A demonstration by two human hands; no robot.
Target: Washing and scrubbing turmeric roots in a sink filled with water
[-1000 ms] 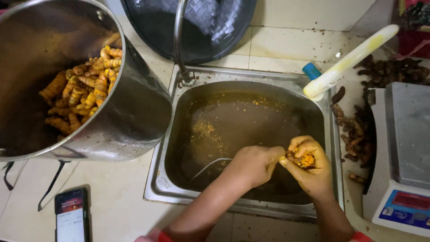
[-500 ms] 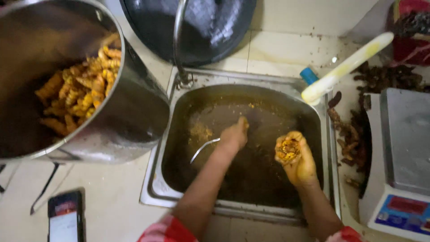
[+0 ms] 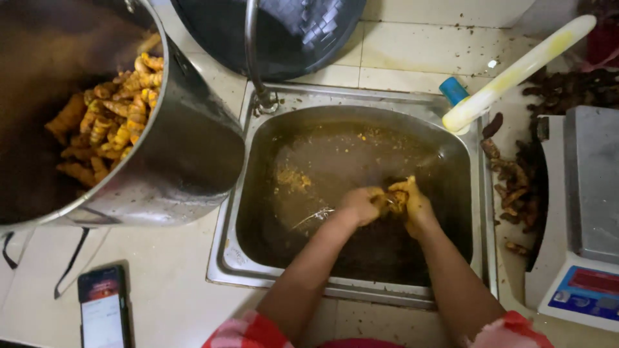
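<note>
Both hands are down in a steel sink (image 3: 361, 100) filled with murky brown water. My left hand (image 3: 360, 205) and my right hand (image 3: 414, 201) press together around a clump of yellow-orange turmeric roots (image 3: 394, 198) held just at the water's surface. Orange bits float on the water (image 3: 293, 177) to the left of the hands. A large steel pot (image 3: 187, 154) stands left of the sink, with a heap of turmeric roots (image 3: 109, 129) inside it.
A tap pipe (image 3: 253, 58) rises at the sink's back left. A dark round basin (image 3: 290, 32) sits behind. A pale stick with a blue end (image 3: 516, 71) leans at the back right. Dark roots (image 3: 516, 187), a weighing scale (image 3: 590, 212), and a phone (image 3: 103, 306) lie around.
My left hand, which reached out across the water half a second ago, has come back to the right hand. Both now close around the roots lower in the sink.
</note>
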